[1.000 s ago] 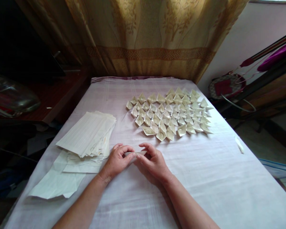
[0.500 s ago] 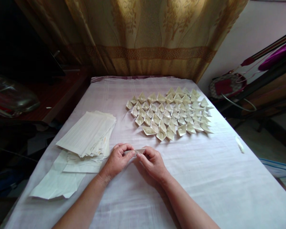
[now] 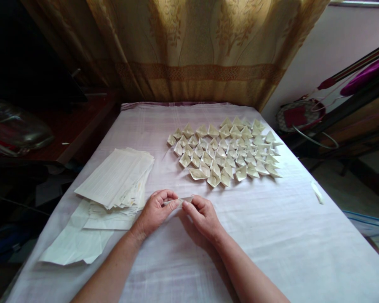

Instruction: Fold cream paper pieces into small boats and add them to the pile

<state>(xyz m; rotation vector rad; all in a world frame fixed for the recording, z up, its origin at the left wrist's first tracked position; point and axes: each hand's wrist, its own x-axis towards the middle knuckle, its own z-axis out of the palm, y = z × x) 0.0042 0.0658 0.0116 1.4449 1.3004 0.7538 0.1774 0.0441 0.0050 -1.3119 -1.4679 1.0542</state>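
A small folded piece of paper (image 3: pixel 185 199) is pinched between my two hands, just above the cloth at the near middle of the table. My left hand (image 3: pixel 157 211) grips its left end with thumb and fingers, and my right hand (image 3: pixel 204 216) grips the right end. The fingers cover much of the paper. Beyond them stand several rows of folded paper boats (image 3: pixel 221 153), pale cream and set close together. To the left of my left hand lies a stack of paper sheets (image 3: pixel 115 176).
A loose crumpled sheet (image 3: pixel 77 240) lies partly under the stack. The table wears a whitish cloth (image 3: pixel 271 244), with a small white scrap (image 3: pixel 317 192) near its right edge. A gold curtain (image 3: pixel 196 50) hangs behind. On the left, a dark red desk (image 3: pixel 78 130) holds a glass jar (image 3: pixel 17 128).
Both hands keep nearly the same place and hold on the folded paper. The paper's visible part is tilted slightly differently, and the whole view has shifted very little.
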